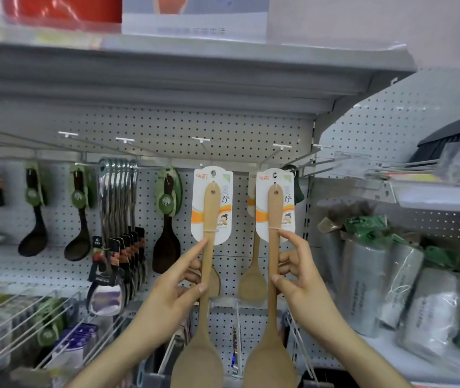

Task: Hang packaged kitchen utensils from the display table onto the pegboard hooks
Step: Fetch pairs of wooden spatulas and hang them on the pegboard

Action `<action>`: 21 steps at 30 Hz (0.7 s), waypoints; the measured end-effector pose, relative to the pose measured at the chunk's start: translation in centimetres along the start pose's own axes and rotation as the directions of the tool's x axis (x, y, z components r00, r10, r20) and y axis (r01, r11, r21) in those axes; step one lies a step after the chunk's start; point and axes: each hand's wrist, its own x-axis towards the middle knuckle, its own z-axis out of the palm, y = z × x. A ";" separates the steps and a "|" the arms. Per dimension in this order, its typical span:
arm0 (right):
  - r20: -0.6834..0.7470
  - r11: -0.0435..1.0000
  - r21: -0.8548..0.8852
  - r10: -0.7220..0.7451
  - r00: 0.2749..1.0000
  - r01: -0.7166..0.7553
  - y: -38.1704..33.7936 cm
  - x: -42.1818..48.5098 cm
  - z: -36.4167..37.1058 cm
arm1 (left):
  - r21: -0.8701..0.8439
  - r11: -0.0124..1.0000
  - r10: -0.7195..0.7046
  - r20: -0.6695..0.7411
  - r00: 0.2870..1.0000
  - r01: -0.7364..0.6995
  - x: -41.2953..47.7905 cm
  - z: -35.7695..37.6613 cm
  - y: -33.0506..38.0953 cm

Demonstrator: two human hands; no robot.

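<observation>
I hold two carded wooden spoons up against the white pegboard (167,127). My left hand (179,287) grips the handle of the left wooden spoon (207,264), index finger stretched up to its white card. My right hand (297,275) pinches the handle of the right wooden spoon (273,247). Both cards have their top holes level with the wire hooks (203,152); whether the holes are on the hooks I cannot tell. Two more wooden spoons (252,281) hang on the board behind them.
Black ladles (34,236), a black spatula (167,242) and a bunch of steel utensils (119,219) hang to the left. Wire baskets (27,331) sit lower left. Wrapped grey rolls (363,287) fill the right shelf. A grey shelf (167,68) overhangs above.
</observation>
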 end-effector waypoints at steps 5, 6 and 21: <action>-0.018 1.000 -0.001 0.026 0.999 -0.026 1.6 1.4 0.5 | -0.006 1.000 0.005 0.003 1.000 -0.005 0.1 0.5 -0.6; -0.025 0.999 -0.012 0.035 0.999 -0.035 2.0 1.9 0.6 | 0.005 1.000 0.003 0.006 1.000 -0.003 0.1 0.6 -0.8; -0.133 0.987 -0.137 0.062 0.989 -0.080 10.0 12.4 4.3 | -0.034 0.999 0.012 0.021 1.000 -0.011 0.9 0.5 -4.2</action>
